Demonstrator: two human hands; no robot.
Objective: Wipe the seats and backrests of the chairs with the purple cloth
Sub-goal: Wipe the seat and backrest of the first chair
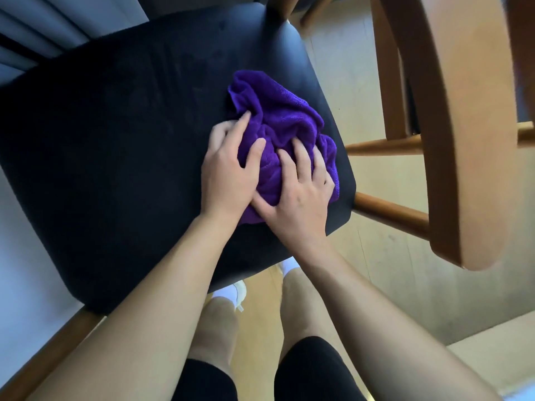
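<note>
**ITEM: Chair wipe-down, first seat in hand, early stage**

**Location of cloth.** The purple cloth (278, 117) lies bunched on the black padded seat (115, 140). It sits toward the seat's 3 o'clock edge, with its lower folds close to the corner at 4 o'clock.

**Hands.** Both are on the cloth.
- The left hand (228, 172) is at the cloth's 9 o'clock side and pinches a fold between index finger and thumb.
- The right hand (301, 204) is at the cloth's 6 o'clock. Its fingers are curled down into the gathered folds and its thumb runs along the lower hem.
- The two hands touch at the thumbs.

**Progress, as judged.**
- Work is on the seat stage of this chair.
- The cloth covers only the right-hand portion of the seat. The broad area from 7 to 11 o'clock lies bare.
- Faint pale streaks show on the dark fabric near 12 o'clock. The fabric is too dark and the frame too soft to say whether they are wipe marks or wear.
- The cloth is wadded, not spread flat, so the hands look to be gathering or re-gripping it rather than mid-stroke.

**Outstanding.**
- The rest of this seat.
- This chair's backrest, which is out of view.
- The curved wooden backrest (451, 140) at 3 o'clock, which the cloth does not touch, along with whatever seat belongs to it.

**Surroundings.** Light wood floor (362, 82); wooden rungs (385, 146) beside the seat edge; the person's white shoes (237, 290) at 6 o'clock.
</note>
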